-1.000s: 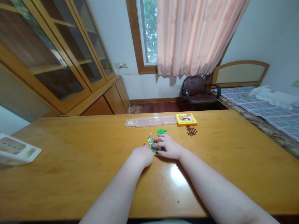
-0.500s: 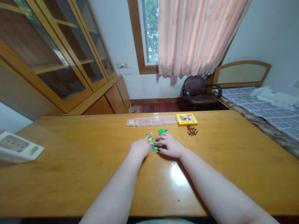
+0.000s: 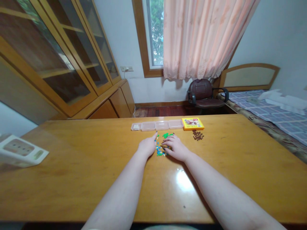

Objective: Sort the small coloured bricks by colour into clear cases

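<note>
Several tiny blue, yellow and green pieces [image 3: 159, 150] lie scattered on the wooden table [image 3: 72, 166], with a small green cluster [image 3: 166, 135] just behind them. My left hand [image 3: 146, 145] rests at the left edge of the scatter, a finger stretched forward beside the pieces. On the right side my right hand [image 3: 174, 147] lies over the pieces, fingers spread and curved down onto them. Whether either hand holds a piece is hidden.
A clear compartment box [image 3: 157, 125] and a yellow box [image 3: 192, 123] stand behind the pieces. A pile of brown pieces [image 3: 198, 135] lies to the right. A white tray [image 3: 20, 153] sits at the table's left edge. An office chair [image 3: 203, 94] and a bed [image 3: 275, 115] stand beyond.
My left hand has slid forward from near the pile's front to its left side, its finger now extended. My right hand has shifted slightly forward over the pieces.
</note>
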Tool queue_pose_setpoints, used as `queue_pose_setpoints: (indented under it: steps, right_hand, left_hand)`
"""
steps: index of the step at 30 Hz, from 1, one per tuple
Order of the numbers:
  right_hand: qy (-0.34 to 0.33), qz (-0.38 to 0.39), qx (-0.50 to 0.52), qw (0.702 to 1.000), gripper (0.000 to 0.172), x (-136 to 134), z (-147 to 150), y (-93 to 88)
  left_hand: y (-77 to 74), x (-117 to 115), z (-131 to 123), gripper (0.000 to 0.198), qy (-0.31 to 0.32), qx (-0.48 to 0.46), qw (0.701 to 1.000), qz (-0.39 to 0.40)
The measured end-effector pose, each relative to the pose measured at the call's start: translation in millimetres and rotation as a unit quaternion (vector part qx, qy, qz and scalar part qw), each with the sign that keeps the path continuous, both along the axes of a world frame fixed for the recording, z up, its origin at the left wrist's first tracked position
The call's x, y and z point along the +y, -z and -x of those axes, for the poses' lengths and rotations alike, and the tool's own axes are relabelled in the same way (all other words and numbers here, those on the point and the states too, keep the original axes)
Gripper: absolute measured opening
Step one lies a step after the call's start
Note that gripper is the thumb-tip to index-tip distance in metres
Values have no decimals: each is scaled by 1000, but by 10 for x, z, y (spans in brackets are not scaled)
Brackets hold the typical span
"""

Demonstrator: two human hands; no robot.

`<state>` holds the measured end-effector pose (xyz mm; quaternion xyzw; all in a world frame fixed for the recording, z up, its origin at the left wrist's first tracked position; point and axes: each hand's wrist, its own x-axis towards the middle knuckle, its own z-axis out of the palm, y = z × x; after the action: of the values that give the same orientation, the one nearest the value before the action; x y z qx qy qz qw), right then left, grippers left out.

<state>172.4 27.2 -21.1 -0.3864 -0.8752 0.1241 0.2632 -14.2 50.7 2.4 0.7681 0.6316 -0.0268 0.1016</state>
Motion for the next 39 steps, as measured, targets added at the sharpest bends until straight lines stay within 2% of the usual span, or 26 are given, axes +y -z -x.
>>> queue_pose_setpoints:
  steps: [5,13,17,20,28,35,39]
  right_hand:
    - [42,-3,-2,999,19,41,-12,93]
    - [53,-3,7,999,18,48,-22,103]
    - [63,4,10,998,19,47,-20,110]
    - [68,3,17,998,18,49,-16,113]
    - [65,1,17,998,17,49,-13,95]
    - [58,0,21,998,17,58,-7,112]
    - [51,-5,24,998,17,59,-11,118]
  left_hand:
    - [-33,-69,-49,45,24,-9,1000,-19]
    - [-21,-80,-50,44,-22,5,1000,12]
    - [-19,-95,-64,40,-42,27,996,-67]
    - [35,-98,-105,42,-21,19,992,-126]
    - [155,-52,-93,47,42,4,996,-78]
    - [254,27,-48,46,29,-38,992,-119]
    - [290,32,-73,45,60,-63,990,-112]
